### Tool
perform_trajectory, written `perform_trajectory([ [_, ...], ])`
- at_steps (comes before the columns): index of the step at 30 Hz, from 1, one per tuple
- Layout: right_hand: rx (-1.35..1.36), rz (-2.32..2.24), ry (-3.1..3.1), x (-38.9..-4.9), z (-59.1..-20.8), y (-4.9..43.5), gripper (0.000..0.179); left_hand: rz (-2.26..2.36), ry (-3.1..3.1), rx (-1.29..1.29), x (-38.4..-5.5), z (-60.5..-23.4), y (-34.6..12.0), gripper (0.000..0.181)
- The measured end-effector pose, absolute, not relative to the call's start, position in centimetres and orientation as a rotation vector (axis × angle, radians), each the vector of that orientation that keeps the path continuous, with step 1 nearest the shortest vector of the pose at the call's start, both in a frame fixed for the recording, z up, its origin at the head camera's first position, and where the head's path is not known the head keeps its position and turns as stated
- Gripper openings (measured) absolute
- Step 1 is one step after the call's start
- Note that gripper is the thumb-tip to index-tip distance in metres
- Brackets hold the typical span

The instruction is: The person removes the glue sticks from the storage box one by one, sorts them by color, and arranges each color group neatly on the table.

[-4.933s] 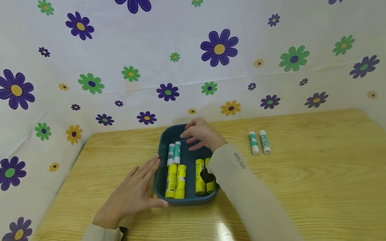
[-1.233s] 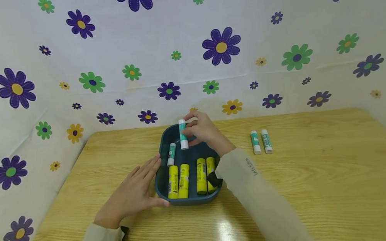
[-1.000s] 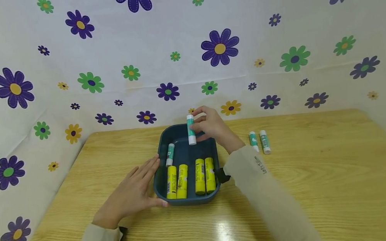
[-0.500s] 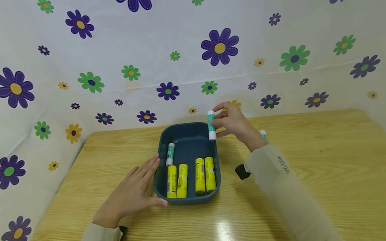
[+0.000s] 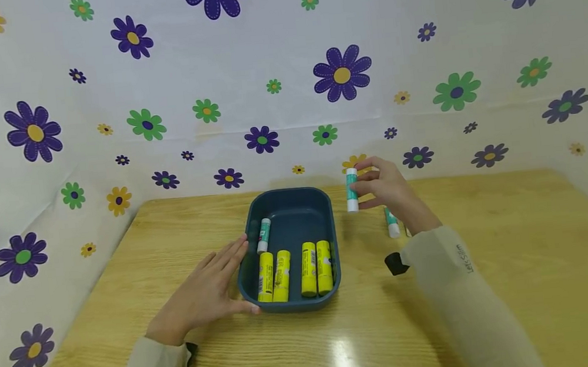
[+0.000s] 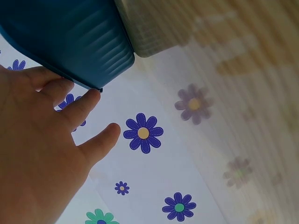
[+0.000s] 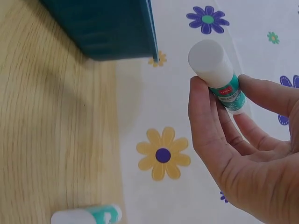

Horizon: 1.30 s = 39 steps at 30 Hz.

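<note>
Pinched upright between the thumb and fingers of my right hand point(image 5: 387, 189) is a white and green glue stick point(image 5: 352, 190), held above the table just right of the blue bin point(image 5: 296, 305). The right wrist view shows the white cap of this glue stick point(image 7: 210, 58) toward the camera. My left hand point(image 5: 201, 296) rests with its fingers extended along the bin's left rim. Inside the bin, one green glue stick point(image 5: 264, 235) lies at the left, above two yellow glue sticks point(image 5: 265, 278). Another yellow pair point(image 5: 308, 269) lies at the bin's right.
Right of the bin, a green glue stick point(image 5: 392, 222) lies on the wooden table point(image 5: 300, 354), with a second one mostly hidden behind my right forearm. A flower-printed cloth point(image 5: 280, 43) hangs at the back and sides of the table.
My right hand has lifted one of the two green glue sticks from the bin's left and carried it rightward past the rim. My left hand has stayed at the bin.
</note>
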State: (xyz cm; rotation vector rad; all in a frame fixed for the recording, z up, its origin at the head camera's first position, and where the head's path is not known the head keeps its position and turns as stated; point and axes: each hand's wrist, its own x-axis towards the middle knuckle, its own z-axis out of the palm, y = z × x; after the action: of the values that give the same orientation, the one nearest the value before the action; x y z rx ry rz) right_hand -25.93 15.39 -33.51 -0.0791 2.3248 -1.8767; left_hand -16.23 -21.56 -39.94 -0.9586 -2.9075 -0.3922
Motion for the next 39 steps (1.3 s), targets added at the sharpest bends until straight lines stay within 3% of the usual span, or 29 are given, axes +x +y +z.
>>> perform_trajectory([
  [39, 0.168, -1.604, 2.457, -24.8, -36.1, 26.1, 0.059, -0.391, -2.94, -0.942, -16.4, -40.1, -21.5, 0.122],
])
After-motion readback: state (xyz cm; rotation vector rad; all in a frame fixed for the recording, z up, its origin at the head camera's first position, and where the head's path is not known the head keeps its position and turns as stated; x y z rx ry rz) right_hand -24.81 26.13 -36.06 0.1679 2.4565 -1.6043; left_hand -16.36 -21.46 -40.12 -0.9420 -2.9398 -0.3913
